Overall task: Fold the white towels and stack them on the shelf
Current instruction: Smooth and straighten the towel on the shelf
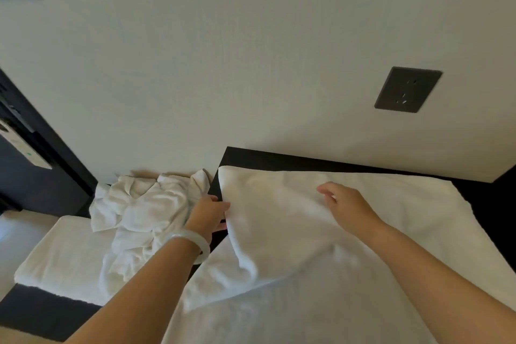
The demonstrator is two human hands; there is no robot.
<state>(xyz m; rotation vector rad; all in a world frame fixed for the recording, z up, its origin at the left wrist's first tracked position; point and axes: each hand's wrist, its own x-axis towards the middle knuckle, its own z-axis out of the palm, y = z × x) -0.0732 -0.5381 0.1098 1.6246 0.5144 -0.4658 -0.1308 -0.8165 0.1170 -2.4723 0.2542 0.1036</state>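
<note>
Head camera: Both bare forearms reached forward over a large white towel [349,246] spread across a black desk [279,158] set against a pale wall. The left hand [208,213], a translucent bangle [199,248] on its wrist, pinched the towel's left edge between thumb and fingers, where the cloth was lifted and turned over into a soft fold. The right hand [346,207] lay palm-down on the middle of the same towel, fingers loosely extended toward the left and gripping nothing. Just left of the desk, on a lower dark ledge [42,313], a crumpled heap of white towels [145,212] sat against the wall, partly overlapping a flat folded towel [64,251] nearer the camera. A dark wall socket [407,89] was mounted above the desk.
</note>
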